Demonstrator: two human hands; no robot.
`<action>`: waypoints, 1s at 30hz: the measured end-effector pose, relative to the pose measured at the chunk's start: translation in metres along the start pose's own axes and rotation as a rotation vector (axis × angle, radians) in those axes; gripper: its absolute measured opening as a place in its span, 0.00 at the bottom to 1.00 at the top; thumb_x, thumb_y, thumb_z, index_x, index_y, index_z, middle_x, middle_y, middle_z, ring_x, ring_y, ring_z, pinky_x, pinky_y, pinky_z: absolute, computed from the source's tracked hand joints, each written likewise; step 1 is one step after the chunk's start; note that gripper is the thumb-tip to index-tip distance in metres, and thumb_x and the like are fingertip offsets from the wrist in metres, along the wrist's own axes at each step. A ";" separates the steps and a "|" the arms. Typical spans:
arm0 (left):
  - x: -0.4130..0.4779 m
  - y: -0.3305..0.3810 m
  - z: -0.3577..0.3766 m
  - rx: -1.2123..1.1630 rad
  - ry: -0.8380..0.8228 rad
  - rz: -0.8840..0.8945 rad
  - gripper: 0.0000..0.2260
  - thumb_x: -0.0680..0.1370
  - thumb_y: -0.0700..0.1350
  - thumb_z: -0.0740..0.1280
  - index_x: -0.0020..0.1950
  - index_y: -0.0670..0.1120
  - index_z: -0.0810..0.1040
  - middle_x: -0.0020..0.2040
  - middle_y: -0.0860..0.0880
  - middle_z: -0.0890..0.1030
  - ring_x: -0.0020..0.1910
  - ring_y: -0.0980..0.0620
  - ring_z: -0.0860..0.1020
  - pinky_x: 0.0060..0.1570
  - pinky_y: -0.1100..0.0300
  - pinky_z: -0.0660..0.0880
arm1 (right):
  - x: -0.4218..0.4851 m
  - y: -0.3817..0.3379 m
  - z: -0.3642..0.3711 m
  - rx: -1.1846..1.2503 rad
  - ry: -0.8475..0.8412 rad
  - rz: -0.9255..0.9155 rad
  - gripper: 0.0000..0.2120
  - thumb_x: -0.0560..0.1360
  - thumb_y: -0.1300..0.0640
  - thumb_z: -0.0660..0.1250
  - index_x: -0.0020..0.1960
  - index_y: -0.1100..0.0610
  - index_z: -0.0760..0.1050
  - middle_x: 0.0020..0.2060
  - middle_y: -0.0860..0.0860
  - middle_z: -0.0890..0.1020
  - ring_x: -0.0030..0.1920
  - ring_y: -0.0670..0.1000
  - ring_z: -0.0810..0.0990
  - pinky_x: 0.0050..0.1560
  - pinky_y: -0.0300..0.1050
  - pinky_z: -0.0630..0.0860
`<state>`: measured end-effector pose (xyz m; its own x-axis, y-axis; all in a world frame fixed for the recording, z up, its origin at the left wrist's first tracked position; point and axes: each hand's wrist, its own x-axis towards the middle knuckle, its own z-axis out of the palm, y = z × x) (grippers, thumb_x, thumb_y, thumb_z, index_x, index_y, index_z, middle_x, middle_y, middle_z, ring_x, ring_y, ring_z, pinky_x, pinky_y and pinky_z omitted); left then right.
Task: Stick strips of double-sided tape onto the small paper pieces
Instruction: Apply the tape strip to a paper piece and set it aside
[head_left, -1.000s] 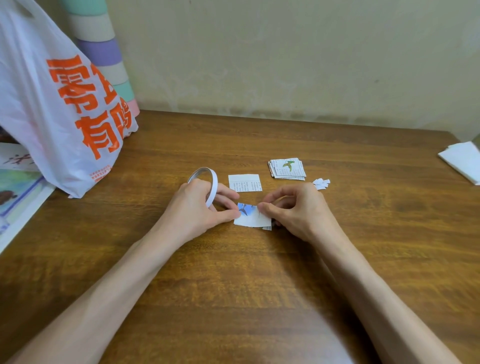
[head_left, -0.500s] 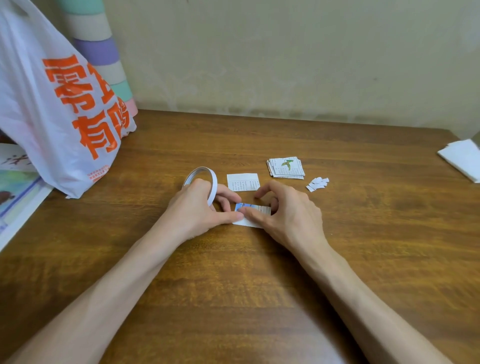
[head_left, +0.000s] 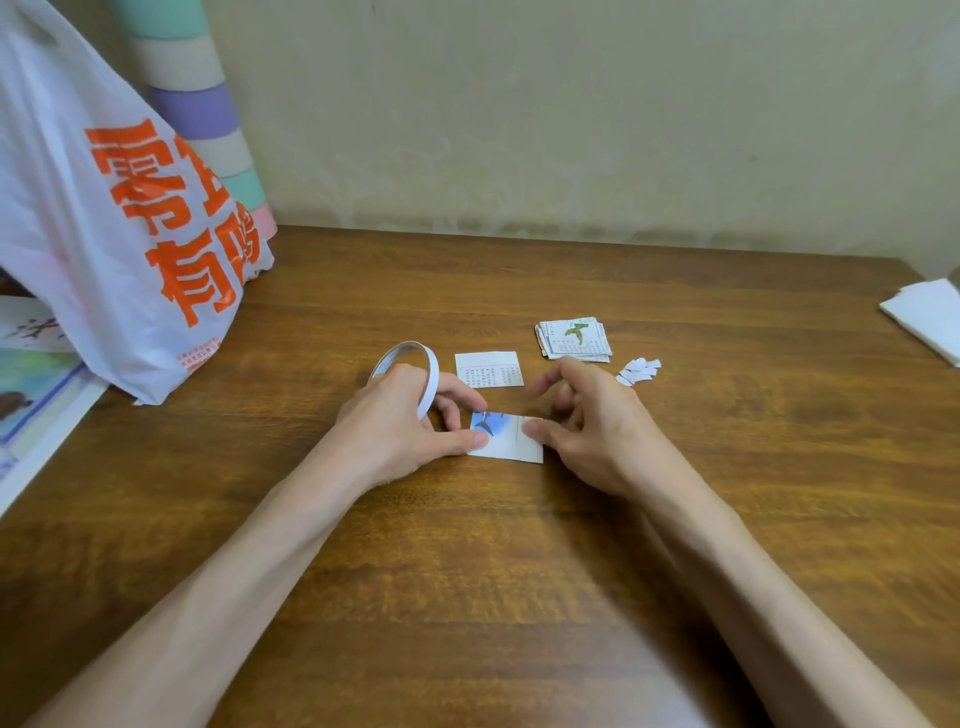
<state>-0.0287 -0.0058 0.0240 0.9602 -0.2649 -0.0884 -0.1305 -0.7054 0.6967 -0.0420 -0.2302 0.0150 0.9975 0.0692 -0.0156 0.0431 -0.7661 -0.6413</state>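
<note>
A small paper piece (head_left: 506, 439) with a blue picture lies on the wooden table (head_left: 519, 571) between my hands. My left hand (head_left: 405, 426) grips a thin white tape roll (head_left: 415, 369), and its thumb presses the piece's left edge. My right hand (head_left: 587, 415) has its thumb tip on the piece's right part, the other fingers raised and loosely curled. Just behind lies another paper piece (head_left: 489, 369) with printed text. A stack of paper pieces (head_left: 574, 340) with a green bird on top sits further right, beside a heap of small white backing scraps (head_left: 638, 370).
A white plastic bag (head_left: 104, 218) with orange characters stands at the left, a striped pastel cylinder (head_left: 202, 124) behind it. Printed sheets (head_left: 31, 395) lie at the left edge. Folded white paper (head_left: 924, 317) sits at the table's right edge. A wall borders the far edge.
My right hand moved from the piece's right corner over its top, then back to the right, its thumb now pressing there. The left hand stayed with the roll.
</note>
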 end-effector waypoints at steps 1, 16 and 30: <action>0.000 0.000 0.000 0.002 -0.001 0.000 0.11 0.73 0.55 0.79 0.53 0.61 0.84 0.38 0.61 0.84 0.27 0.62 0.75 0.45 0.53 0.79 | -0.001 0.000 -0.002 -0.021 -0.012 -0.015 0.11 0.76 0.51 0.76 0.53 0.44 0.75 0.46 0.45 0.76 0.43 0.46 0.74 0.49 0.44 0.72; -0.006 0.002 0.002 0.001 0.077 0.013 0.11 0.75 0.58 0.77 0.56 0.62 0.82 0.34 0.56 0.83 0.28 0.60 0.77 0.42 0.55 0.80 | -0.004 -0.004 0.001 0.238 0.043 -0.193 0.08 0.78 0.53 0.75 0.43 0.49 0.78 0.39 0.46 0.81 0.34 0.45 0.77 0.38 0.39 0.72; -0.018 0.011 0.013 -0.351 0.134 0.113 0.15 0.84 0.51 0.67 0.42 0.45 0.83 0.26 0.50 0.78 0.25 0.54 0.72 0.34 0.60 0.71 | -0.012 -0.022 0.014 0.664 0.113 -0.077 0.07 0.77 0.57 0.76 0.42 0.56 0.83 0.37 0.51 0.89 0.37 0.52 0.88 0.39 0.41 0.80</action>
<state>-0.0508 -0.0178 0.0238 0.9714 -0.2235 0.0806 -0.1674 -0.4028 0.8998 -0.0559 -0.2058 0.0184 0.9943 0.0132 0.1059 0.1064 -0.2040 -0.9732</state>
